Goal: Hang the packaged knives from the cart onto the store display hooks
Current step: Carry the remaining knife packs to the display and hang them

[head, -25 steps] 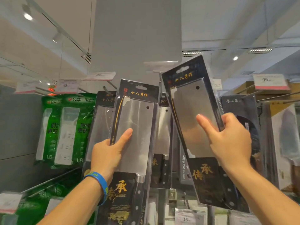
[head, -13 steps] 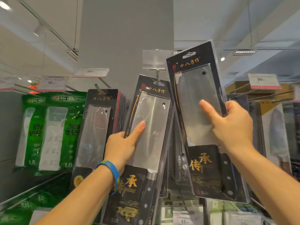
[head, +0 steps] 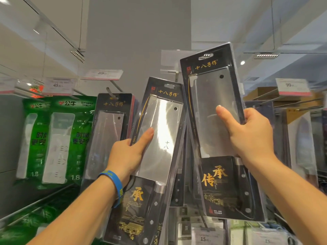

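Glossy green packs (head: 53, 138) hung far L. Flat black blister pack (head: 164, 131), rectangular steel cleaver inside, gripped by L hand (head: 127, 154), thumb laid on clear plastic, tilted. 2nd pack (head: 208, 106) gripped likewise by R hand (head: 253, 137), held higher, top beside metal hook (head: 176, 76).

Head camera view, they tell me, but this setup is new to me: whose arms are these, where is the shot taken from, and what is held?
No machine here: a person works bare-handed, and the one camera sits on their head, looking up at a store display wall. The arms coming in from below are the wearer's own. The left hand, with a blue wristband, grips the lower knife pack by its edge, thumb across the clear front. The right hand grips the higher knife pack, its hanging slot up near a bare hook; neither slot seems to be on a hook. There is no table: a third knife pack hangs to the left, beside green packs.
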Demonstrator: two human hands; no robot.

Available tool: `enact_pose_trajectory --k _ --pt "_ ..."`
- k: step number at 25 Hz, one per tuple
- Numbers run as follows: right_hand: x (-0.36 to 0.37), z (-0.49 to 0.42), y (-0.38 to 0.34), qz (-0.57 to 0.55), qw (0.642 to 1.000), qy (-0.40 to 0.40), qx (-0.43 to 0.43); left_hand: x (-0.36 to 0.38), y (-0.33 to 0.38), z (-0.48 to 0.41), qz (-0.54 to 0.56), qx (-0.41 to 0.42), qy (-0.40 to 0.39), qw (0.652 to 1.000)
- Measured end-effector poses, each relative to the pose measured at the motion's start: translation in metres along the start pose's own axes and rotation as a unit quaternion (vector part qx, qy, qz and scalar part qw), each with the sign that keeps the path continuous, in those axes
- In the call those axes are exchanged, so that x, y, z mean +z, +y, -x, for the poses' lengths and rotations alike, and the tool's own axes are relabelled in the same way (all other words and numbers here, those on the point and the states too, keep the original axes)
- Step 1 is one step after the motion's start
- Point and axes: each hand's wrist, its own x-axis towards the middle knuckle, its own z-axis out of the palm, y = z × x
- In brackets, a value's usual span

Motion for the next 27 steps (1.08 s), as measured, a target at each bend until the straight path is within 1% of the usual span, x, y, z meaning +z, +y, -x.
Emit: enact_pose_trajectory --k 4,6,10,16,19,20,23,27 --pt "0.001 0.001 0.001 0.0 1.0 -0.005 0.003 -0.003 0.003 -0.001 -0.016 -0.007 -0.011 1.0" --pt "0.001 0.002 0.003 0.008 1.0 -0.003 0.001 -0.001 0.006 0.0 -0.021 0.006 -0.005 1.0" --pt "-0.006 -0.002 0.007 0.002 1.0 0.01 0.013 0.009 0.011 0.004 -0.09 0.037 0.018 0.995" --pt "-0.01 0.004 0.008 0.016 1.0 -0.004 -0.013 0.009 0.008 0.0 -0.085 0.04 0.02 0.995" --pt "-0.006 0.009 0.004 0.012 1.0 -0.016 -0.012 0.011 0.007 0.0 -0.127 0.066 0.024 0.989" --pt "-0.005 0.01 0.003 0.011 1.0 -0.019 -0.013 0.009 0.006 -0.002 -0.126 0.068 0.025 0.989" --pt "-0.003 0.008 0.002 0.006 1.0 -0.01 -0.019 0.0 0.0 -0.006 -0.054 0.031 0.046 0.997" --pt "-0.002 0.002 0.006 -0.009 1.0 0.004 0.007 -0.007 -0.002 -0.005 -0.045 0.024 0.028 0.998"
